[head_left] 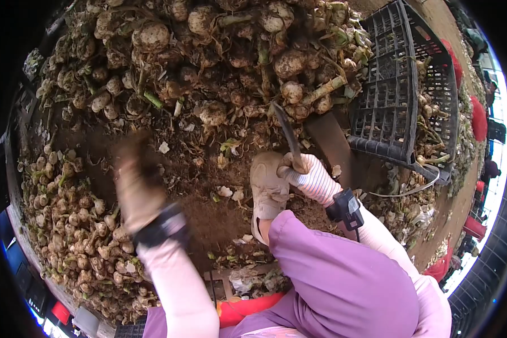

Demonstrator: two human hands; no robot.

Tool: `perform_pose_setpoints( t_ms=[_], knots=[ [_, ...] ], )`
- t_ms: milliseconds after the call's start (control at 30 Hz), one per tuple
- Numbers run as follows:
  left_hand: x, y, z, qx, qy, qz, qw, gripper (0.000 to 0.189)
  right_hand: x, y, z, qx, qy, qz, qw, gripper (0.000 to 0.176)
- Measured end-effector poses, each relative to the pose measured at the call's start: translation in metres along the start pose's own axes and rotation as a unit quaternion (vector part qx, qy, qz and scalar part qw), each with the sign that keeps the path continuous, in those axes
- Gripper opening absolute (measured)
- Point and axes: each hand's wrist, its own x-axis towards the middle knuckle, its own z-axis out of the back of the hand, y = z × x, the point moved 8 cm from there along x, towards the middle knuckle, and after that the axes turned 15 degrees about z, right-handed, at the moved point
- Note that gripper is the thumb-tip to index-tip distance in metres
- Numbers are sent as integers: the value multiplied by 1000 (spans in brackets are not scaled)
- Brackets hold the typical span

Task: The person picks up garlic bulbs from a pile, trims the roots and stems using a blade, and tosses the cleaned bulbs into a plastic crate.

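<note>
My right hand (305, 173), in a striped glove, is closed around the handle of a knife (288, 130) with a dark, slightly curved blade. The blade points up toward a large heap of dirty garlic bulbs (208, 62) with stems and roots on. Smeared by motion, my left hand (136, 186) is over bare soil at the right edge of a second pile of garlic bulbs (81, 225), which look short-stemmed. Its fingers cannot be made out, nor whether anything is in them. Both wrists wear black bands.
A black plastic crate (384, 84) lies tipped at the upper right, with garlic and scraps beside it. My shoe (267, 183) rests on the soil near my right hand. Peels and cut bits litter the ground (208, 203). Red objects (479, 118) line the far right.
</note>
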Motion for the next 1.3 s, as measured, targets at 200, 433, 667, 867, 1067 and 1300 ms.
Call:
perform_pose_setpoints(
  t_ms=[200, 433, 667, 867, 1067, 1300],
  knots=[
    [125, 59, 53, 395, -335, -34, 855, 41, -1, -14, 1, -44, 42, -23, 998, 17],
    [55, 73, 42, 198, -258, 24, 945, 40, 25, 20, 12, -248, 74, 26, 965, 24],
    [59, 80, 35, 104, -98, -6, 990, 40, 26, 26, 16, -253, 46, 41, 965, 17],
    [17, 68, -14, 336, -139, 38, 931, 46, 39, 40, -2, -358, 128, 114, 918, 28],
    [-1, 68, -29, 373, -142, 71, 914, 47, 34, 54, -28, -427, 255, 162, 852, 35],
    [-38, 68, -36, 512, -190, -64, 835, 45, 30, 95, -59, -377, 286, 260, 842, 25]
  ],
)
